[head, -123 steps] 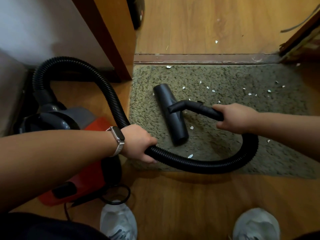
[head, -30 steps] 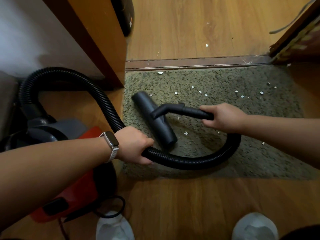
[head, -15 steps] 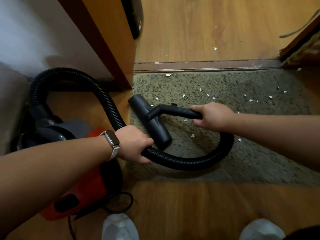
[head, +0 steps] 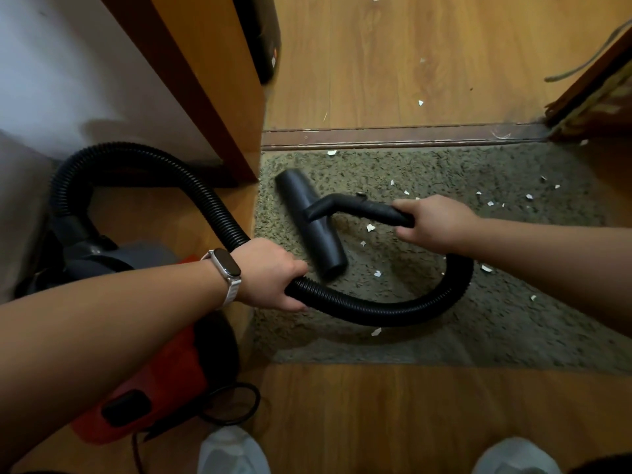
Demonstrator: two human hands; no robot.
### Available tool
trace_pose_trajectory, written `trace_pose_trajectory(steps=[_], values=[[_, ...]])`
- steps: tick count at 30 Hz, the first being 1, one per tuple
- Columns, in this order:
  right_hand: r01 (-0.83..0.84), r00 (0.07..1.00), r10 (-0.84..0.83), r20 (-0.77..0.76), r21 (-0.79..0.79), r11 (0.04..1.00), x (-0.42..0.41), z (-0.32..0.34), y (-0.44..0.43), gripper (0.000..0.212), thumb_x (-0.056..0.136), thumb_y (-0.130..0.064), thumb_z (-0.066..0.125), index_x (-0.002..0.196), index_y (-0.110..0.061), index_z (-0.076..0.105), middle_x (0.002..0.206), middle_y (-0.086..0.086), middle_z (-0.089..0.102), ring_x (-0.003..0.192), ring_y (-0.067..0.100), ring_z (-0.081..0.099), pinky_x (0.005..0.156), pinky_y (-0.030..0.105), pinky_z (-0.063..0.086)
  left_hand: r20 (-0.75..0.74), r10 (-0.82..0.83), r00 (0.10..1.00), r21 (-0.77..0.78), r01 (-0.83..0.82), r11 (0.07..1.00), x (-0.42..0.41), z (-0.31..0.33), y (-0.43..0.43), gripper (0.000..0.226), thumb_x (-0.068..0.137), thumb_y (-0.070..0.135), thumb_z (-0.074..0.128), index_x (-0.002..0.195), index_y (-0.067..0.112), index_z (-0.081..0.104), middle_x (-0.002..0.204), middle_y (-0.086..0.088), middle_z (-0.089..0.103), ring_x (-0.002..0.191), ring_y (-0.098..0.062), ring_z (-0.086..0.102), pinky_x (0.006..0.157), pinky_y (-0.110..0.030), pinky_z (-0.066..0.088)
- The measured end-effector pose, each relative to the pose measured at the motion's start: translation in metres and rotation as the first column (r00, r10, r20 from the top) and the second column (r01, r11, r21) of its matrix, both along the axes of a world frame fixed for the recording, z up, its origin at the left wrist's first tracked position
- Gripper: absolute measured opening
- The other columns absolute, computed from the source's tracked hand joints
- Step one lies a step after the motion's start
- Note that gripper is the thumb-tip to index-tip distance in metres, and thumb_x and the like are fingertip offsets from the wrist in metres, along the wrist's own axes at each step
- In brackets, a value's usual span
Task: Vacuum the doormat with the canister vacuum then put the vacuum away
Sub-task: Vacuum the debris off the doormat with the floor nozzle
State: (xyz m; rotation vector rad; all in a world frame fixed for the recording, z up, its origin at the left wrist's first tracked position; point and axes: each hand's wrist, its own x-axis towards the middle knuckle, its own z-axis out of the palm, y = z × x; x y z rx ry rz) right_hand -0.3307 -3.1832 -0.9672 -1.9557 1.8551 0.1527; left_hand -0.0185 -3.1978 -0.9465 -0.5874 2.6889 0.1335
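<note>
Since half a second ago the floor nozzle [head: 311,227] has slid a little right, off the left edge of the doormat [head: 513,302].

- Nozzle: flat on the pile, left part of the mat, long axis running away from you. Likely kept flat so it stays sealed to the pile.
- Your right hand [head: 437,224]: fingers clamped round the curved wand [head: 359,208] to steer the nozzle.
- Your left hand [head: 270,278]: fingers wrapped round the ribbed hose [head: 393,313]. This probably takes up slack, as the loop lies on the mat near the nozzle.
- White paper scraps [head: 370,228]: beside the nozzle and scattered right, so the job looks well short of done.
- Red canister vacuum [head: 154,381]: on the wood floor to your left, beside the door frame [head: 212,80], partly under your forearm.
- Writing: no brand or label readable on the canister. The watch [head: 225,265] face is dark.
</note>
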Motion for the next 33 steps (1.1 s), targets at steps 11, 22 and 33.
trace_pose_trajectory(steps=[11, 22, 33], values=[[0.120, 0.991, -0.121, 0.058, 0.022, 0.993, -0.011, 0.001, -0.010, 0.030, 0.089, -0.042, 0.062, 0.118, -0.037, 0.061, 0.077, -0.006, 0.062, 0.068, 0.017, 0.059, 0.057, 0.027, 0.042, 0.006, 0.059, 0.998, 0.024, -0.059, 0.998, 0.008, 0.002, 0.003, 0.052, 0.084, 0.076, 0.044, 0.089, 0.025, 0.052, 0.080, 0.007, 0.061, 0.076, -0.020, 0.064, 0.070, -0.034, 0.054], [0.276, 0.958, -0.273, 0.088, -0.024, 0.961, -0.036, 0.011, -0.025, 0.022, 0.088, -0.040, 0.062, 0.109, -0.032, 0.063, 0.077, -0.004, 0.064, 0.066, 0.016, 0.061, 0.060, 0.029, 0.050, -0.061, 0.077, 0.995, -0.025, -0.078, 0.997, -0.017, 0.003, -0.016, 0.054, 0.081, 0.080, 0.044, 0.083, 0.026, 0.047, 0.078, 0.006, 0.063, 0.072, -0.020, 0.064, 0.062, -0.030, 0.047], [0.324, 0.937, -0.327, 0.124, 0.045, 0.945, -0.022, -0.006, -0.055, 0.026, 0.090, -0.040, 0.060, 0.113, -0.031, 0.065, 0.080, -0.001, 0.066, 0.070, 0.019, 0.063, 0.064, 0.030, 0.050, -0.029, 0.112, 0.993, 0.014, -0.112, 0.994, -0.002, 0.003, -0.012, 0.054, 0.082, 0.081, 0.042, 0.083, 0.027, 0.048, 0.078, 0.007, 0.062, 0.070, -0.017, 0.062, 0.059, -0.029, 0.045]])
